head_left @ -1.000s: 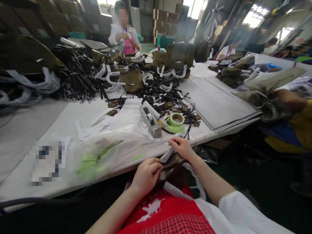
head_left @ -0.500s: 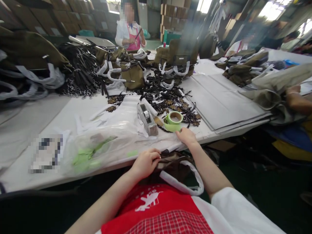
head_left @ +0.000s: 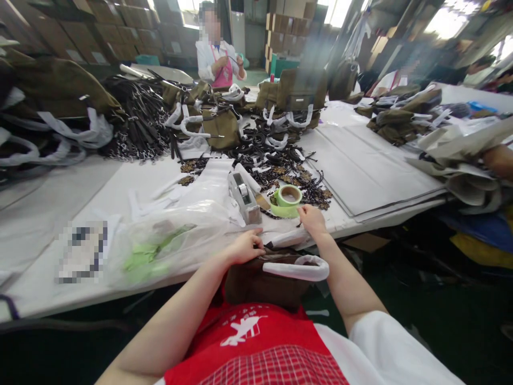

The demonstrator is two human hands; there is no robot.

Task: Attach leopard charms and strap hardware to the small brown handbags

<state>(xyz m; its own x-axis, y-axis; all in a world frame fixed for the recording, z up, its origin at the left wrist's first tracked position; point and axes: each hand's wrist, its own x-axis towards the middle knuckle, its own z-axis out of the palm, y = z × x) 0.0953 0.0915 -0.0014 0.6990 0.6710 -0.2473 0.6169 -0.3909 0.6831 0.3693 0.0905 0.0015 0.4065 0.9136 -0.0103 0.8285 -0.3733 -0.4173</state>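
Note:
My left hand (head_left: 245, 247) is closed on the upper edge of a dark brown bag (head_left: 266, 283), its fingers curled there at the table's front edge. A handle wrapped in white (head_left: 298, 269) arches from the bag, which hangs over my lap. My right hand (head_left: 313, 220) is closed in a pinch beside the loose end of a roll of light green tape (head_left: 289, 197). A small dark tip shows below those fingertips, and what they hold is unclear. Left of the tape stands a grey tape dispenser (head_left: 244, 198).
A clear plastic bag with green pieces (head_left: 152, 254) lies at left front. Behind the tape are piled dark cords with brown tassels (head_left: 280, 155), black straps (head_left: 138, 117) and olive bags (head_left: 220, 128). Grey sheets (head_left: 368, 166) lie to the right. A person in a pink apron (head_left: 222, 67) stands across the table.
My right hand has shifted slightly right, still by the tape. My left hand has turned a little, and the bag's wrapped handle has risen nearer the table edge.

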